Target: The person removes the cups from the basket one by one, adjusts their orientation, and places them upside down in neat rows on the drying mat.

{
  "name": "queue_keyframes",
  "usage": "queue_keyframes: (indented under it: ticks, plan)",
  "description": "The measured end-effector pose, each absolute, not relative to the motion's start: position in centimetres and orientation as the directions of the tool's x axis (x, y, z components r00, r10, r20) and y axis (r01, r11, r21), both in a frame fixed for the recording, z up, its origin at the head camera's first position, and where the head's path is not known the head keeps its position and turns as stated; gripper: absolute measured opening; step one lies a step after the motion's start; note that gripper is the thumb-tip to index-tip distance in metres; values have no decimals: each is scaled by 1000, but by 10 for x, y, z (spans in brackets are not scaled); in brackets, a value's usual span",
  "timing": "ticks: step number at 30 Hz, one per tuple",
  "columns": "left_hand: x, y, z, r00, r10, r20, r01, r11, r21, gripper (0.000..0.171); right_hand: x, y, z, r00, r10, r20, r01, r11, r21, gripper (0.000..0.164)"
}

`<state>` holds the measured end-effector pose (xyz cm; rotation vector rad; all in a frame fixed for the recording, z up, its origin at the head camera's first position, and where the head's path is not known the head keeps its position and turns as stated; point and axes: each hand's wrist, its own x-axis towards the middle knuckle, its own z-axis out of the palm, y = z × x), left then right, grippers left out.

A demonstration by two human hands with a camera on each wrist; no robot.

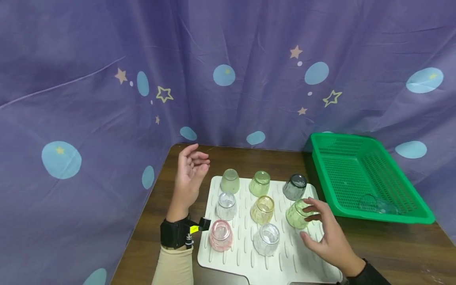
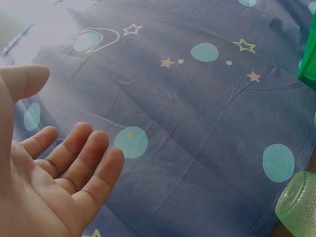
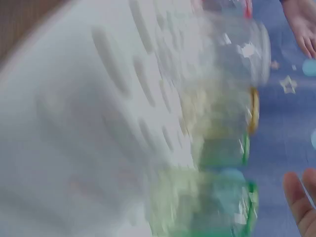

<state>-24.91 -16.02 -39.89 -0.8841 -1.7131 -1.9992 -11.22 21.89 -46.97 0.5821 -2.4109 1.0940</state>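
My left hand (image 1: 189, 178) is raised to the left of the white ridged drying mat (image 1: 246, 273), fingers loosely bent with nothing in them. The left wrist view shows its palm and spread thumb, apart from any glass. My right hand (image 1: 329, 237) hovers at the mat's right side, thumb and fingers apart, beside a light green glass (image 1: 296, 215). Fingertips overlap this glass in the head view; the right wrist view shows a gap. Also on the mat are a dark grey glass (image 1: 295, 187), a yellow glass (image 1: 262, 210), a pink glass (image 1: 221, 236) and a clear glass (image 1: 266, 240).
A second clear glass (image 1: 226, 206), a pale green glass (image 1: 230, 181) and another green glass (image 1: 259, 184) stand on the mat. At right, a green plastic basket (image 1: 320, 174) holds a clear glass (image 1: 379, 205) lying down. Purple patterned cloth (image 1: 249, 79) hangs behind the wooden table (image 1: 146, 237).
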Motion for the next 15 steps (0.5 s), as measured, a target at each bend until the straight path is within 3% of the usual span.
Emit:
queue_keyframes:
  ticks: [6, 10, 12, 15]
  plan:
    - [-251, -157, -396, -729, 191, 657, 647, -120, 753, 61, -119, 271, -464, -850, -84, 520, -418, 708, -569, 74]
    - [-253, -155, -395, -728, 195, 657, 650, -108, 752, 65, -127, 317, -464, -916, -3, 400, -242, 801, -548, 55]
    - [-253, -155, -394, -727, 197, 657, 652, -100, 752, 69, -133, 339, -459, -947, 21, 320, -154, 847, -509, 53]
    - [-252, -156, -393, -724, 204, 659, 656, -89, 749, 77, -143, 364, -438, -985, 75, 153, 7, 916, -402, 63]
